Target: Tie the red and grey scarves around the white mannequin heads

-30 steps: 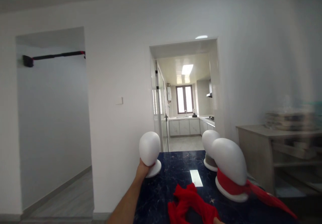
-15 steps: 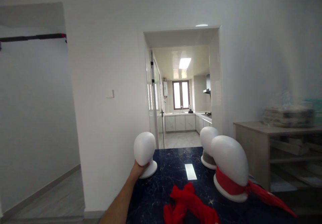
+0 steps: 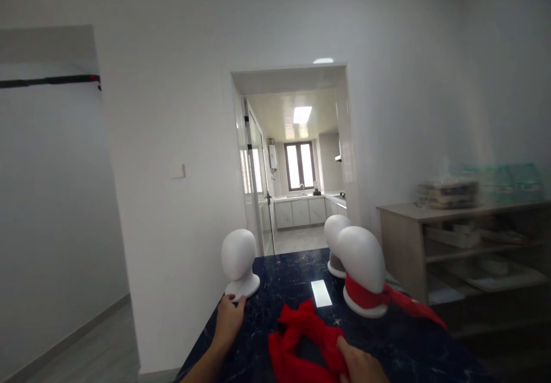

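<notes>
A white mannequin head (image 3: 239,255) stands upright at the far left of the dark blue marbled table (image 3: 275,277). My left hand (image 3: 230,316) is at the near edge of its base, fingers apart, touching or almost touching it. A crumpled red scarf (image 3: 297,320) lies in a loop on the near part of the table. My right hand (image 3: 362,364) pinches its right side. To the right, another white mannequin head (image 3: 362,256) wears a red scarf (image 3: 365,297) tied round its neck, the tails trailing right. Partly behind it is a third head (image 3: 336,231) with a grey-brown band at its neck.
Right of the table is a wooden shelf unit (image 3: 400,245) with wrapped packages (image 3: 447,192) on top and papers and trays inside. A doorway beyond the table shows a kitchen with cabinets (image 3: 301,212). A white wall (image 3: 181,256) runs along the left.
My left hand has let go of the left head's neck and drawn back to its base. My right hand has come into view on the loose red scarf. The view has shifted right.
</notes>
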`<action>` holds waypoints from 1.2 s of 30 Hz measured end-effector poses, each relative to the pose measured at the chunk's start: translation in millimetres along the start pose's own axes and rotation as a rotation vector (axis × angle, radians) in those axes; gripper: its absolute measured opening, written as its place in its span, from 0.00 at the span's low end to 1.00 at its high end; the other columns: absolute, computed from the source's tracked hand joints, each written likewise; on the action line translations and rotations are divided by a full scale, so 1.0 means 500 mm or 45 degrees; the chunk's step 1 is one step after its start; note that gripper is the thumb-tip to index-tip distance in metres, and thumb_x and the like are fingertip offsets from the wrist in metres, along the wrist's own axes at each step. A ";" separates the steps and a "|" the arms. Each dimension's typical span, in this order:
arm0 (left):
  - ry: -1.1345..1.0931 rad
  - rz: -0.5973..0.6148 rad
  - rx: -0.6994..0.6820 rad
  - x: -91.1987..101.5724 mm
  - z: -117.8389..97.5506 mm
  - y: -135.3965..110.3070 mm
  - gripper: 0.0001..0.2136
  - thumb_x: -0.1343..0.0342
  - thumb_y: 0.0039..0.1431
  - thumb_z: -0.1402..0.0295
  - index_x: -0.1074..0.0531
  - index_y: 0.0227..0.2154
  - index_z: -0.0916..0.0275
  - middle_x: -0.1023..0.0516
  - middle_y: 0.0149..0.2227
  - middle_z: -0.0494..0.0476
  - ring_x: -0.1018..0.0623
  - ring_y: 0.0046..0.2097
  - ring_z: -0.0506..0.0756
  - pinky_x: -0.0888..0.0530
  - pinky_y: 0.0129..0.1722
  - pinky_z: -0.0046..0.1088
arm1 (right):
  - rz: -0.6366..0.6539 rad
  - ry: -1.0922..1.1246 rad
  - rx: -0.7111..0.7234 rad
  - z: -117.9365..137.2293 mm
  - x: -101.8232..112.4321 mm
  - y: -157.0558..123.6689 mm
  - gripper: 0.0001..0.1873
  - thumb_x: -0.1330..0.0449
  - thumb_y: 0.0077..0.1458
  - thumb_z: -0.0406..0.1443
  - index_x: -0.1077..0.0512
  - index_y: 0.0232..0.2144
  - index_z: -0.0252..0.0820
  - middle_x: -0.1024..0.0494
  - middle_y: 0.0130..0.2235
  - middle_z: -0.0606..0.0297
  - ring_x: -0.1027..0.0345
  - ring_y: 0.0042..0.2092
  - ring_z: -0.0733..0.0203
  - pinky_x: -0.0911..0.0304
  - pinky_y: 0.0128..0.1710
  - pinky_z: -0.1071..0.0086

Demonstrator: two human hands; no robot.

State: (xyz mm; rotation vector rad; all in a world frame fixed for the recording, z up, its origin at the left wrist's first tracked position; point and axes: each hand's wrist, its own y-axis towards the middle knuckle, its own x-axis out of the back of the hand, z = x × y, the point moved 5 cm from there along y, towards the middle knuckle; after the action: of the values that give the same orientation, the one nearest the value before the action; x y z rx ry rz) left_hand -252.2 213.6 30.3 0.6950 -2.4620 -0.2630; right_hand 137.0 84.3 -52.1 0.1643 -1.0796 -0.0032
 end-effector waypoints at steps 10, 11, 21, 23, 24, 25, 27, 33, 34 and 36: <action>-0.656 1.050 -0.584 -0.184 -0.276 -0.469 0.45 0.22 0.30 0.72 0.26 0.59 0.50 0.20 0.57 0.67 0.23 0.62 0.72 0.31 0.68 0.50 | -0.284 1.033 0.172 0.144 0.186 -0.021 0.11 0.43 0.45 0.29 0.31 0.34 0.45 0.20 0.29 0.69 0.25 0.32 0.59 0.37 0.32 0.70; -0.709 1.035 -0.568 -0.199 -0.287 -0.486 0.46 0.24 0.32 0.74 0.29 0.61 0.52 0.19 0.54 0.66 0.20 0.57 0.71 0.27 0.64 0.49 | -0.270 1.148 0.187 0.163 0.227 -0.020 0.10 0.41 0.45 0.31 0.30 0.34 0.44 0.21 0.29 0.70 0.26 0.32 0.60 0.37 0.32 0.70; -1.267 1.411 0.296 -0.121 -0.327 -0.440 0.13 0.34 0.53 0.58 0.25 0.34 0.62 0.26 0.19 0.51 0.25 0.20 0.52 0.22 0.28 0.30 | -0.029 1.756 -0.004 0.104 0.250 0.035 0.24 0.40 0.55 0.55 0.27 0.41 0.43 0.16 0.37 0.60 0.21 0.39 0.57 0.31 0.37 0.68; -1.244 1.350 0.523 -0.087 -0.321 -0.404 0.13 0.38 0.59 0.59 0.26 0.27 0.63 0.28 0.17 0.51 0.25 0.20 0.50 0.21 0.29 0.26 | 0.121 1.627 -0.121 0.073 0.156 0.054 0.30 0.48 0.57 0.62 0.28 0.40 0.43 0.18 0.33 0.59 0.22 0.34 0.55 0.32 0.35 0.65; -1.231 1.300 0.622 -0.074 -0.317 -0.387 0.13 0.39 0.60 0.60 0.26 0.26 0.63 0.28 0.17 0.50 0.25 0.20 0.49 0.21 0.29 0.25 | 0.110 1.497 -0.152 0.056 0.116 0.063 0.32 0.50 0.58 0.64 0.29 0.39 0.43 0.19 0.30 0.61 0.24 0.31 0.55 0.33 0.33 0.65; -1.226 1.243 0.698 -0.063 -0.312 -0.370 0.11 0.39 0.61 0.62 0.26 0.27 0.63 0.26 0.18 0.50 0.25 0.20 0.48 0.22 0.28 0.24 | 0.027 1.326 -0.149 0.039 0.087 0.069 0.32 0.52 0.59 0.64 0.29 0.36 0.44 0.21 0.27 0.62 0.25 0.29 0.55 0.35 0.32 0.65; -1.181 1.130 0.755 -0.052 -0.300 -0.334 0.07 0.38 0.60 0.65 0.25 0.30 0.63 0.22 0.23 0.51 0.25 0.21 0.47 0.21 0.29 0.25 | -0.220 0.968 -0.044 0.016 0.054 0.074 0.27 0.50 0.61 0.60 0.30 0.31 0.44 0.22 0.26 0.62 0.26 0.30 0.55 0.37 0.33 0.66; -0.616 1.014 0.530 -0.071 -0.263 -0.191 0.11 0.40 0.62 0.64 0.24 0.26 0.63 0.22 0.26 0.55 0.21 0.27 0.52 0.19 0.33 0.30 | -0.308 0.406 0.128 0.024 0.015 0.067 0.12 0.45 0.64 0.43 0.25 0.36 0.45 0.15 0.34 0.62 0.20 0.37 0.55 0.41 0.35 0.67; -0.554 0.989 0.488 -0.075 -0.260 -0.164 0.11 0.40 0.63 0.64 0.23 0.27 0.64 0.21 0.27 0.55 0.21 0.28 0.53 0.19 0.34 0.32 | -0.276 0.365 0.134 0.028 0.012 0.069 0.11 0.44 0.63 0.42 0.25 0.36 0.46 0.15 0.35 0.61 0.19 0.38 0.54 0.42 0.35 0.68; -0.444 0.868 0.315 -0.081 -0.262 -0.115 0.10 0.38 0.66 0.61 0.22 0.35 0.64 0.18 0.34 0.56 0.18 0.35 0.55 0.18 0.38 0.35 | -0.224 0.296 0.114 0.031 0.010 0.074 0.09 0.44 0.62 0.41 0.24 0.38 0.46 0.14 0.36 0.60 0.18 0.39 0.53 0.42 0.35 0.68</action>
State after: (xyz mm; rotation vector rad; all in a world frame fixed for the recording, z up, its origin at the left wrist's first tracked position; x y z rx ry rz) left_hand -125.2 182.0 100.5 -0.1445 -2.9226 0.2053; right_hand 122.7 118.4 -35.6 0.3316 -0.8308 -0.0918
